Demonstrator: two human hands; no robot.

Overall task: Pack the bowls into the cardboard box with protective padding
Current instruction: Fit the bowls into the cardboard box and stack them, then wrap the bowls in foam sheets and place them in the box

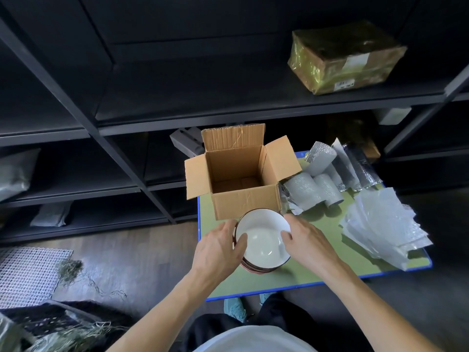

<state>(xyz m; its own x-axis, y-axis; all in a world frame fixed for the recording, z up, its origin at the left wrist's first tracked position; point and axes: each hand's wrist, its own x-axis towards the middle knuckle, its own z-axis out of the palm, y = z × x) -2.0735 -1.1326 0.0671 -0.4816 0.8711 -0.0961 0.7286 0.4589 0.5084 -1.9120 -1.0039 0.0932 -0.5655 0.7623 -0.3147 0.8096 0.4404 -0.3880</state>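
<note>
1. Gripping the bowls [262,240] from both sides: left hand [218,247] cups the left rim with the thumb lying over the edge into the white interior; right hand [304,240] is curled on the right rim, fingertips on the lip.
2. Bowls form a nested stack (dark-rimmed, white inside, reddish outside). Count is unclear, since only edges show beneath the top one. The stack sits on the green table [291,275], touching or just short of the near wall of the cardboard box [243,179].
3. Key relation: the box lies directly beyond the stack, away from the person, its opening above the level of the bowl rims. All four flaps are folded out and the floor looks bare, with no padding inside yet.
4. Both hands are equally near and symmetric about the stack, so neither has an advantage.
5. Padding lies to the right: foam rolls [312,191] just beside the box, bubble-wrap sheets [385,224] further out. The right hand is the nearer one to both.
6. Judgement: lining the box or wrapping a bowl likely comes first.
</note>
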